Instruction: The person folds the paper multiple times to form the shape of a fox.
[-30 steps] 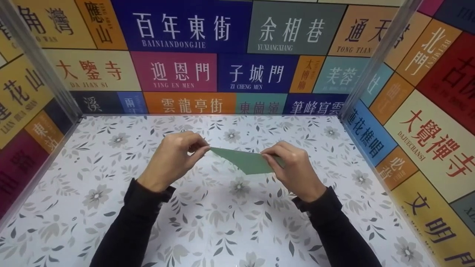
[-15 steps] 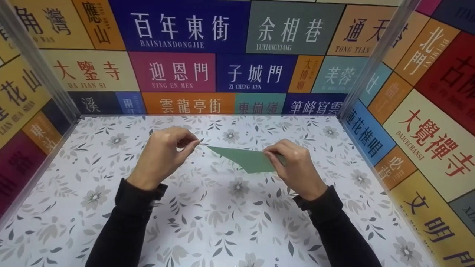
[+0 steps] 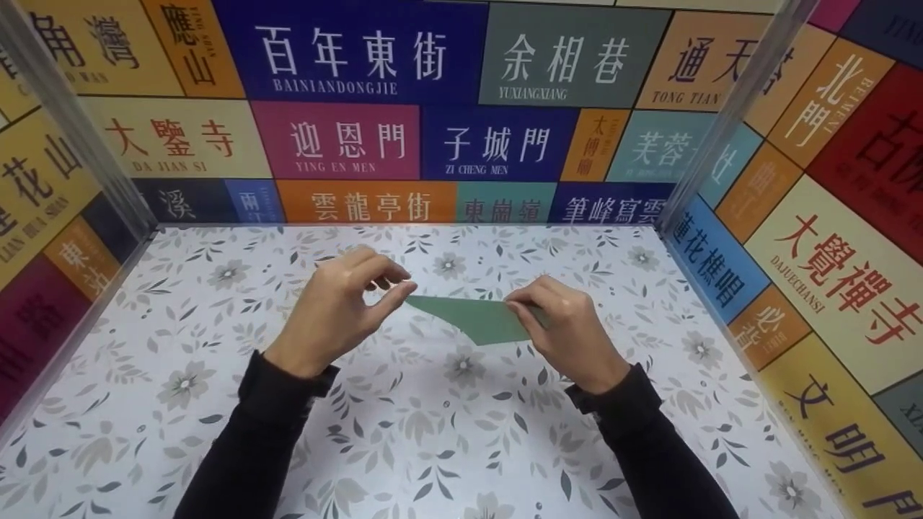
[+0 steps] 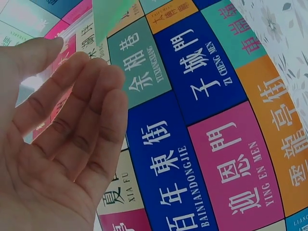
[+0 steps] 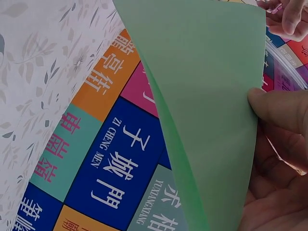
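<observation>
The left hand (image 3: 332,310) has been brought back beside the left tip of the green paper (image 3: 479,319), thumb and fingers parted — contact cannot be told. Above the tabletop (image 3: 418,461), its far edge is pinched by the right hand (image 3: 573,328) — apparently its only support.

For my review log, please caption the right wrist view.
The right hand pinches an edge of green paper, the left hand near one corner.

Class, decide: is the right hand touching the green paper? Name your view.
Touching: the right wrist view shows the right hand pinching the green paper, thumb over its edge.
</observation>
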The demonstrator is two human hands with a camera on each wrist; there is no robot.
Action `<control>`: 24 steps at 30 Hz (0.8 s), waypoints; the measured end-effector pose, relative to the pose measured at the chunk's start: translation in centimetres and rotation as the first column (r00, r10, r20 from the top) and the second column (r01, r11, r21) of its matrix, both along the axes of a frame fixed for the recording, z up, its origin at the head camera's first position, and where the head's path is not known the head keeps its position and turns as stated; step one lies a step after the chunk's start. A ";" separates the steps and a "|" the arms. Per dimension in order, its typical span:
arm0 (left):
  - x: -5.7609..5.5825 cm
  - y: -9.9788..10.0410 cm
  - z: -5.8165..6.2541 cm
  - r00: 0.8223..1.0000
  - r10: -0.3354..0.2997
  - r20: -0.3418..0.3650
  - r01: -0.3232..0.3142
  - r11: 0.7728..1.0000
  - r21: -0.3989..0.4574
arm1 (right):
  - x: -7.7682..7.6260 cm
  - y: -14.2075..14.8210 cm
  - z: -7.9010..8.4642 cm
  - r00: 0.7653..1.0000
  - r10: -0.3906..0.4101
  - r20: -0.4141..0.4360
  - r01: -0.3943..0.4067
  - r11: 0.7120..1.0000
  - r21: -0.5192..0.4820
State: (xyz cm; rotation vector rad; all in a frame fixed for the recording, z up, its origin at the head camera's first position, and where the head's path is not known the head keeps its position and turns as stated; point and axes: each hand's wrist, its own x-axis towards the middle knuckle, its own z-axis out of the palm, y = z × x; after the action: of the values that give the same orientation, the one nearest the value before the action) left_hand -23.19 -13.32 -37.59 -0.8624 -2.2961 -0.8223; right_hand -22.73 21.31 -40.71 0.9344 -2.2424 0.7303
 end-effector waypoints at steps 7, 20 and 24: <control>0.4 1.6 -0.9 0.999 -0.045 -0.005 0.045 0.997 -0.059 | 0.1 -0.6 -0.3 1.000 0.017 -0.005 -0.017 0.999 0.030; 1.0 3.5 -2.1 0.996 -0.075 -0.037 0.066 0.977 -0.204 | 0.4 -1.9 -1.3 0.998 0.054 0.043 -0.056 0.997 0.056; 1.0 4.0 -2.3 0.994 -0.086 -0.061 0.070 0.971 -0.228 | 0.5 -2.2 -1.5 0.998 0.056 0.042 -0.058 0.996 0.061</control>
State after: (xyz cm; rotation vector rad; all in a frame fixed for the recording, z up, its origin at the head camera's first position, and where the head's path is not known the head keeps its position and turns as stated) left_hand -22.21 -9.36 -39.92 -1.0696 -2.3357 -0.5603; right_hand -22.28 19.11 -42.22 1.0261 -2.2936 0.7141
